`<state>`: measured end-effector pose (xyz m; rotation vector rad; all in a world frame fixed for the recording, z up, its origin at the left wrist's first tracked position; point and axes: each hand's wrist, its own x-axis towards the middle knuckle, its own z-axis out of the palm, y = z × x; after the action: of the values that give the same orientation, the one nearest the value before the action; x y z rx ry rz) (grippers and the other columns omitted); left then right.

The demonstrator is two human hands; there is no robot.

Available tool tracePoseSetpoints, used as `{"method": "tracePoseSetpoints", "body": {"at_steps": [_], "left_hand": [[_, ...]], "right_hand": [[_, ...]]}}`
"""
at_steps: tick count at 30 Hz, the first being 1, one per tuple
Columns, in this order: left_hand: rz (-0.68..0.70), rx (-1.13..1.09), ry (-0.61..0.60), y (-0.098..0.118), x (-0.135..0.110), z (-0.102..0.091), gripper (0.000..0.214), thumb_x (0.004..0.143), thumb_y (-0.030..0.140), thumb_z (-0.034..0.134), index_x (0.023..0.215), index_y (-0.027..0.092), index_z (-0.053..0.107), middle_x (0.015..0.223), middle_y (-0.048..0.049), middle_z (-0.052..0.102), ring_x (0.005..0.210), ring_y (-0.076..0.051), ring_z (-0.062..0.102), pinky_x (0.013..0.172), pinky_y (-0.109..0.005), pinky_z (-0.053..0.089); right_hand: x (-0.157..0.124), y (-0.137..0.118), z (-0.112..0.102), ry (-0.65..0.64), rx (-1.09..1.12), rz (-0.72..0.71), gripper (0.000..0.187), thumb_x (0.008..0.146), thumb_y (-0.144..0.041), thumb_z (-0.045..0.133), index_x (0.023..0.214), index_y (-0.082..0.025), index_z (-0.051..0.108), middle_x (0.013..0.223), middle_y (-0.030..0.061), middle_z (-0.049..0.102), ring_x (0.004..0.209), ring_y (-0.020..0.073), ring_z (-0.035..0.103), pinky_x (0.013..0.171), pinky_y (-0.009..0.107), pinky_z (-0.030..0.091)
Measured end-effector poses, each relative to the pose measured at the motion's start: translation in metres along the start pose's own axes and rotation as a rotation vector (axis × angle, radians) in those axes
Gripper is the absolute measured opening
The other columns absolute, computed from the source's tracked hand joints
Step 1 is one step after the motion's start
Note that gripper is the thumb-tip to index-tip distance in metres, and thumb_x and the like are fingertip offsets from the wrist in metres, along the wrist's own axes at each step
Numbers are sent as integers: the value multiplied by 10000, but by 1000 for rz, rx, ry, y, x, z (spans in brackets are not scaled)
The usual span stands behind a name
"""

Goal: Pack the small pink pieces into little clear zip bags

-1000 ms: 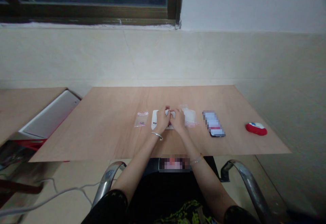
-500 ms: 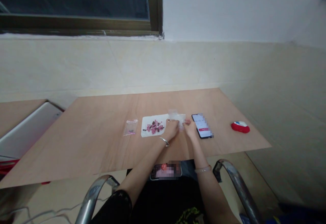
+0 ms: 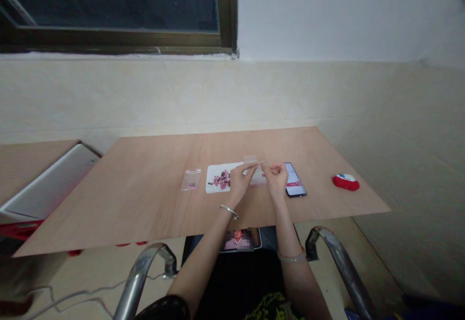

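**Clear plastic bag (image 3: 258,177) pinched between both hands above the counter (image 3: 145,213)**

The clear plastic bag stood just right of the white sheet (image 3: 211,185), its upper edge raised and its lower part over the sheet's right end. The left hand (image 3: 240,182) reached across from the sheet's side, its thumb and forefinger (image 3: 251,166) closed narrowly on the bag's upper edge. The right hand (image 3: 276,179) held the opposite side in a similar narrow pinch, its other fingers curled in. On the sheet lay a pile of small pink and dark pieces (image 3: 221,179). Left of the sheet was a small zip bag (image 3: 191,179) holding a dark piece. Right of it, beyond the right hand, lay a smartphone (image 3: 295,186), and farther right sat a red-and-white mouse (image 3: 346,182).
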<state>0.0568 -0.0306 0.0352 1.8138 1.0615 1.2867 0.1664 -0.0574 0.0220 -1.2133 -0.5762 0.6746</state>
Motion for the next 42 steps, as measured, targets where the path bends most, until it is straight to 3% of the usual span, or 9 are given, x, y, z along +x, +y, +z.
{"method": "tracePoseSetpoints", "body": {"at_steps": [5, 13, 19, 24, 30, 33, 39, 42], "left_hand": [[-43, -136, 11, 21, -17, -16, 188, 827, 251, 612, 948, 187, 741, 963, -56, 745, 901, -198, 694, 858, -339, 538], [-109, -171, 89, 19, -34, -42, 216, 805, 278, 633, 962, 167, 732, 1030, -84, 728, 977, -204, 674, 917, -364, 521], [-75, 25, 27, 15, -37, -59, 190, 810, 277, 646, 951, 188, 738, 988, -73, 738, 950, -205, 682, 892, -358, 524], [-61, 151, -12, 20, -38, -60, 187, 862, 275, 575, 873, 173, 731, 888, -67, 743, 832, -189, 682, 803, -322, 525], [-71, 323, 103, 17, -37, -60, 181, 904, 256, 496, 885, 159, 647, 843, -68, 704, 759, -174, 645, 717, -292, 492], [-46, 311, 100, 17, -38, -60, 135, 905, 247, 498, 932, 174, 609, 842, -56, 688, 751, -160, 639, 706, -273, 487], [46, 378, -2, 26, -45, -61, 177, 838, 78, 488, 871, 160, 643, 876, -70, 689, 831, -175, 631, 789, -308, 494], [42, 359, 33, 25, -47, -63, 266, 810, 30, 471, 926, 151, 677, 963, -95, 698, 889, -186, 636, 832, -333, 500]], "right_hand": [[-30, -22, 12, -337, 65, 181, 357, 752, -525, 610, 715, -173, 557, 696, 4, 599, 646, 144, 619, 562, 264, 547], [-44, -28, 17, -583, 69, 165, 302, 735, -470, 656, 771, -171, 655, 798, 14, 657, 791, 147, 629, 755, 291, 565], [-45, -16, 21, -585, 39, 140, 312, 701, -469, 695, 752, -161, 700, 769, 15, 685, 747, 147, 641, 764, 312, 567], [-44, -13, 20, -526, -17, 135, 346, 688, -486, 695, 753, -147, 715, 756, 33, 701, 746, 169, 646, 734, 331, 570], [-44, -16, 17, -621, -223, -87, 269, 786, -397, 594, 684, -158, 666, 694, 24, 667, 693, 157, 603, 688, 288, 490], [-47, -16, 19, -593, -309, -184, 232, 811, -331, 546, 669, -167, 629, 702, 21, 649, 708, 158, 588, 705, 284, 461], [-58, -20, 19, -394, -425, -358, 160, 808, -312, 560, 715, -187, 598, 865, 55, 616, 891, 198, 569, 789, 320, 471], [-63, -23, 16, -430, -447, -423, 100, 796, -293, 580, 778, -199, 609, 1097, 79, 582, 1106, 220, 529, 930, 372, 453]]}}
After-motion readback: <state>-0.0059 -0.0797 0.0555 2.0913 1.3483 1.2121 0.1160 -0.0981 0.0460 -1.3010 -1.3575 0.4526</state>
